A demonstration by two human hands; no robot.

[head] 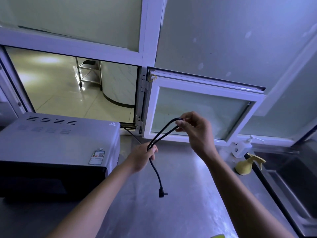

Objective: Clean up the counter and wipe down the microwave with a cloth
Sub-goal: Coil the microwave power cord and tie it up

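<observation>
Both your hands, left (143, 157) and right (193, 127), pinch the black cord (161, 134) folded, coiling it clear above the counter (180, 194).

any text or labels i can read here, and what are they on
None can be read.
Sticker on the microwave top: printed text and a code pattern, too blurred to read.
Triangle warning sign on the microwave top: symbol only, too small to make out.
</observation>
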